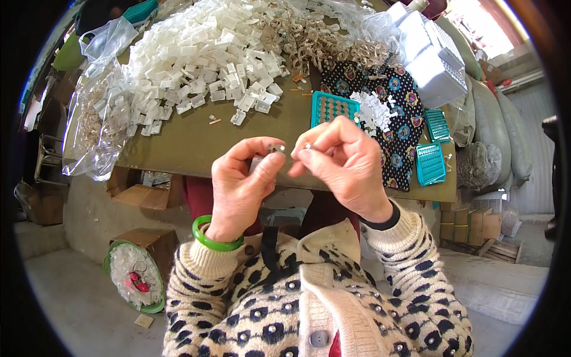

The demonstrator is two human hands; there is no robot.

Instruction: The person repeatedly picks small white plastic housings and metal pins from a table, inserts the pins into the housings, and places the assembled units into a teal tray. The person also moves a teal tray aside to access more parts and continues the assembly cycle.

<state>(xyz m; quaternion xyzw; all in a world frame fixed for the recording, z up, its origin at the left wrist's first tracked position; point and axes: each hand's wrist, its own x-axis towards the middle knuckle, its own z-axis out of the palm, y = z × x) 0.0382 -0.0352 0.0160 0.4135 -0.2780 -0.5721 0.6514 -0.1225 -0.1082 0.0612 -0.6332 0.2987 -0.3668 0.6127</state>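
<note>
Both hands are raised close together above the table's front edge. My left hand point(242, 177), with a green bangle at its wrist, pinches a small translucent plastic piece point(275, 148) between thumb and forefinger. Facing it, my right hand point(350, 163) is closed in a pinch at its fingertips; a small pale bit shows there, too small to name. Just beyond the right hand lies a teal tray point(317, 102) with rows of round brownish pieces. Beside that tray, small white parts point(373, 113) are heaped on a dark patterned cloth point(399, 138).
A large heap of white plastic casings point(196, 53) covers the table's point(178, 143) far left. Behind are tangled brownish metal-looking parts point(297, 35). A clear bag point(98, 125) hangs over the left edge. Teal trays point(430, 163) and a white stack point(431, 59) stand right. A green-rimmed basin point(110, 268) is on the floor.
</note>
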